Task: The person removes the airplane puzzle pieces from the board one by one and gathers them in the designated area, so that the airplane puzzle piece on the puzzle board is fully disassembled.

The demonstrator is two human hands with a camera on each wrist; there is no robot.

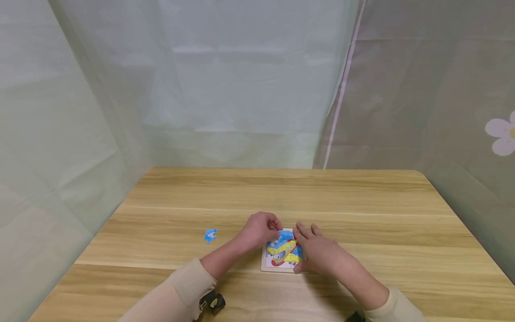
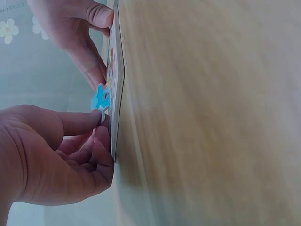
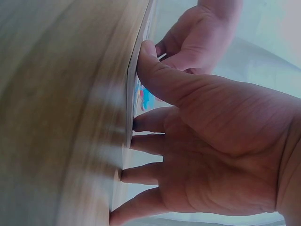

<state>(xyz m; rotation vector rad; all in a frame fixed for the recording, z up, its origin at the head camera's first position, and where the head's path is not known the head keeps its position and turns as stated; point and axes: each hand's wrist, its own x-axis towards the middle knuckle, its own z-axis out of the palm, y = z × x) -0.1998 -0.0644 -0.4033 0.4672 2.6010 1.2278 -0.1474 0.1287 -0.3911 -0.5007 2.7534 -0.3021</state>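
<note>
Left hand: thumb and fingertips closed in a narrow pinch on a small light-blue jigsaw piece with knobbed edges. Piece sits at the fingertips, just over the board; whether it touches the surface, can't tell. Pinch is at one end, probably to leave the rest of the piece free.

Under the pinch: flat square puzzle board with pale wooden frame and yellow-and-red airplane picture, lying on the light wood-grain table. The pinch is by its far-left corner.

Right hand: no grip, fingers straight and spread, nothing pinched. Thumb on the near edge of the board, index by the right side, outer fingertips down toward the tabletop. Likely placed there to steady the board.

Left of the pinch, well apart: loose blue-and-white jigsaw piece flat on the table, nothing touching it. Nearer the wearer, by the left cuff: small black device. Beyond both hands: grey-green fabric curtain.

In the way: left fingers cover the far-left corner, right hand covers the right side; seating there unreadable.
</note>
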